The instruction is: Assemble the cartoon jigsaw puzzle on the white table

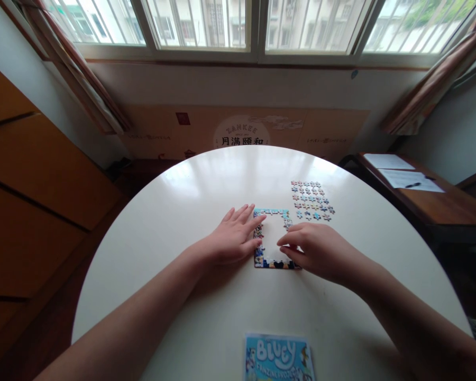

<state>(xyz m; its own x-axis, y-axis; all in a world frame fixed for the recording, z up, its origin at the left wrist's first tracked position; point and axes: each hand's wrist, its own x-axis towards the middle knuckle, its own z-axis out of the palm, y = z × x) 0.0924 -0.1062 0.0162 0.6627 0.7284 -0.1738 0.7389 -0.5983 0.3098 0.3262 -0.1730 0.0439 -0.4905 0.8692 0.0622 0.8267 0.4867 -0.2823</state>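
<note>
A small jigsaw puzzle frame [270,212], only its coloured border assembled, lies near the middle of the round white table [206,201]. My left hand [232,235] rests flat, fingers stretched out, against the frame's left edge. My right hand [315,248] covers the frame's lower right corner with fingers curled in a pinch; whether it holds a piece is hidden. Several loose puzzle pieces [311,200] are laid out in rows just beyond the frame to the right.
A blue puzzle box [278,357] lies at the table's near edge. A wooden side table with papers and a pen [404,177] stands to the right. Wooden cabinets [31,174] line the left, and a cardboard box [241,132] sits under the window.
</note>
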